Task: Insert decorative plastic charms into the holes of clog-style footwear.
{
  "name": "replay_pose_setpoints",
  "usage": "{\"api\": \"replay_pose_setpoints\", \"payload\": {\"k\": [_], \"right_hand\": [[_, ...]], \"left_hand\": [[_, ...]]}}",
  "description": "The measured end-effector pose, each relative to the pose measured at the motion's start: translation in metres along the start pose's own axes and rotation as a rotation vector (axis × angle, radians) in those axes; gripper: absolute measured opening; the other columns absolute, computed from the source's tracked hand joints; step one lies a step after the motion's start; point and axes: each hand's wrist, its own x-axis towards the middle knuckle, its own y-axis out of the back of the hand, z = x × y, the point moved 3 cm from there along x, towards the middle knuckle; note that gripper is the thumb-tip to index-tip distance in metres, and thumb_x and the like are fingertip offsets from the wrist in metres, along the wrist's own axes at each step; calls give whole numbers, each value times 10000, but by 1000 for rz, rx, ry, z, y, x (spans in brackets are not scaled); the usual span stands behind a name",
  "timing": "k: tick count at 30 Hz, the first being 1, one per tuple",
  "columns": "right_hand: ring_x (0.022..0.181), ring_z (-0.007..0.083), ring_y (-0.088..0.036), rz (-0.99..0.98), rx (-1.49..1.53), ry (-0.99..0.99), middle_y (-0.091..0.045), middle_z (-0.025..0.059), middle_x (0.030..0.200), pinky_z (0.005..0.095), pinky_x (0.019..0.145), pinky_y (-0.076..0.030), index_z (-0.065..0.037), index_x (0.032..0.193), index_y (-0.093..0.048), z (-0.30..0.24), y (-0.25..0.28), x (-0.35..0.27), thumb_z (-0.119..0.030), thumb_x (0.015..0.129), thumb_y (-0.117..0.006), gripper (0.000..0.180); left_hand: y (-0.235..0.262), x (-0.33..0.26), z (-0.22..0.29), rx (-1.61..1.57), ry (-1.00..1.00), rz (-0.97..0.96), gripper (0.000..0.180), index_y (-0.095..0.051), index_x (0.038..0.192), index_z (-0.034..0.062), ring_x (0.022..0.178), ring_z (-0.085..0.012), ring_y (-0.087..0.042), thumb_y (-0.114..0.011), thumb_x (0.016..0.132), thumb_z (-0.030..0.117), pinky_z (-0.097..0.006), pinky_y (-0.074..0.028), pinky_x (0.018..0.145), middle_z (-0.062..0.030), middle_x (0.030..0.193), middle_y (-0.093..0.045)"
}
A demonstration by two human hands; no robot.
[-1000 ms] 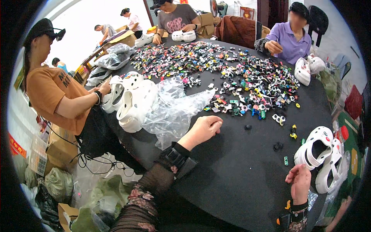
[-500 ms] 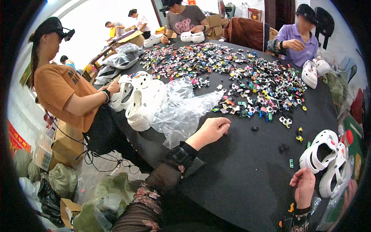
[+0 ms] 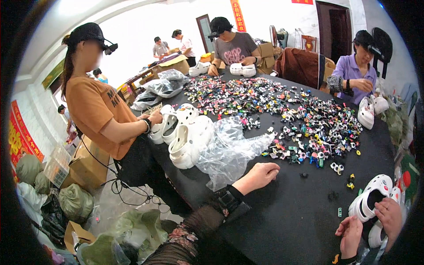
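My left hand rests on the black tabletop, its fingers curled in; nothing shows in it. It lies beside the crumpled clear plastic bag. At the lower right, my right hand has loosely bent, parted fingers and appears bare. Close by stands a white clog with small charms on its upper, partly covering a second one. Another person's hand reaches in from the right edge and touches this pair. A green charm and several yellow and black ones lie near the clogs.
A wide heap of colourful shoe charms covers the table's middle. White clogs stand at the left before a person in orange. Two people sit across with clogs. Cardboard boxes and sacks crowd the floor at left.
The view has swung, shifting the scene right and down. At the right edge, another person's hand has come onto the clogs, which now stand more tilted. My hands keep much the same pose.
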Motion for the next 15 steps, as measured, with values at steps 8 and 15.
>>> {"api": "replay_pose_setpoints", "payload": {"k": [8, 15], "right_hand": [[437, 124, -494, -44, -47, 22, -494, 48, 542, 241, 406, -425, -37, 741, -514, 6, 2, 2, -400, 964, -420, 436], [437, 117, -495, -32, -30, 1, -499, 45, 544, 234, 404, -422, -39, 745, -523, 7, 1, 2, -397, 959, -434, 427]], "left_hand": [[2, 0, -1, 43, -13, 7, 235, -604, 1042, -15, 701, -163, -640, -524, 889, 143, -285, -506, 680, -92, 758, -654], [2, 0, 0, 45, -3, 1, 242, -605, 1043, -12, 712, -165, -644, -521, 891, 156, -282, -506, 684, -93, 765, -660]]}}
